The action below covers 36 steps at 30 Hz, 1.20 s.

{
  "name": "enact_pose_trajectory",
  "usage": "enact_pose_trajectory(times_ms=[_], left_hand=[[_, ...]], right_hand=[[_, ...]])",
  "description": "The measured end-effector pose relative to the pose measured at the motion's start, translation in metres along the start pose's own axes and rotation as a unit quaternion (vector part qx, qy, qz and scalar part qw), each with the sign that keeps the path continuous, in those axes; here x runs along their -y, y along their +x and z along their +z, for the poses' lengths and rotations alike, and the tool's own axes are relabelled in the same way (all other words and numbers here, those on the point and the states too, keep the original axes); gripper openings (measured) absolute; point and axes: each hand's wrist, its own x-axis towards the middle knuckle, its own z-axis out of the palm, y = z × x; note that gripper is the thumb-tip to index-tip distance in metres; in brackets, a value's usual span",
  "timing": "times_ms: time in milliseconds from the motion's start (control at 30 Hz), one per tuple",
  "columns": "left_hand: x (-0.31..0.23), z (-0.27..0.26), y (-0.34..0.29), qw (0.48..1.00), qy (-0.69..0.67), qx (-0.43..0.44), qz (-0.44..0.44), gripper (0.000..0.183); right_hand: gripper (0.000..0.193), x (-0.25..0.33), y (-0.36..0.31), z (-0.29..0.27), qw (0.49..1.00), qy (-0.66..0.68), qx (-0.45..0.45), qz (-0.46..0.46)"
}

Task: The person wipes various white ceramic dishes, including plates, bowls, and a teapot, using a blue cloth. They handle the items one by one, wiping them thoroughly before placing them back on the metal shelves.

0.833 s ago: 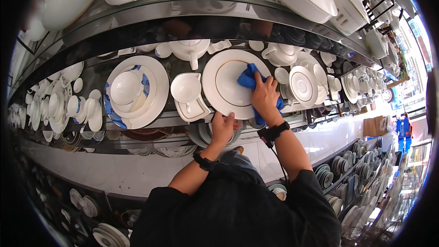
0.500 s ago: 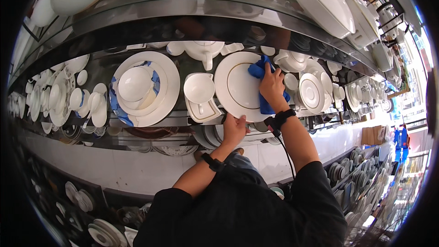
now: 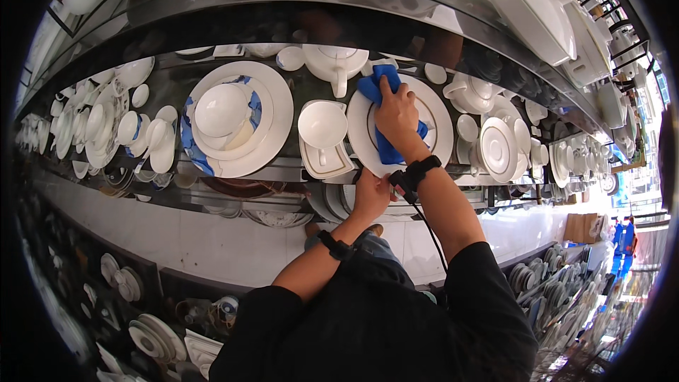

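Shelf (image 3: 301, 93): one ringed plate (image 3: 436, 117), one cloth (image 3: 370, 88), two hands (image 3: 397, 114) (image 3: 373, 195)

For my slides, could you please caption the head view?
Right hand holds a blue cloth against a round white ceramic plate.

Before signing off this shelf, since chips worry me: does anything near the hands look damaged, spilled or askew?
Nothing stands out: the ringed plate under the blue cloth looks whole where visible, and the white cup sits on its saucer. Fine chips would not show.

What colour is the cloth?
The cloth is bright blue; it shows best in the head view.
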Motion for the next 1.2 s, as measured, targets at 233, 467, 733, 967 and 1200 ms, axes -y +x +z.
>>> enact_pose_trajectory(times_ms=[233, 467, 733, 967, 1200], left_hand=[[-0.010, 0.001, -0.001, 0.999, 0.030, -0.031, -0.002, 0.025], [-0.015, -0.021, -0.003, 0.992, -0.060, 0.023, -0.110, 0.039], [-0.020, -0.009, -0.002, 0.997, 0.023, -0.006, -0.076, 0.029], [-0.021, -0.007, -0.003, 0.994, 0.093, -0.009, -0.062, 0.028], [-0.029, -0.001, -0.005, 0.992, 0.091, -0.036, -0.078, 0.025]], right_hand=[[0.066, 0.000, -0.047, -0.021, 0.992, 0.035, 0.052, -0.112], [0.069, -0.029, -0.095, -0.060, 0.972, 0.038, 0.120, -0.199], [0.058, -0.069, -0.107, -0.064, 0.991, 0.021, 0.081, -0.104], [0.059, -0.088, -0.040, -0.028, 0.999, -0.030, 0.006, 0.024], [0.051, -0.047, -0.027, -0.009, 0.999, -0.001, 0.013, -0.030]])
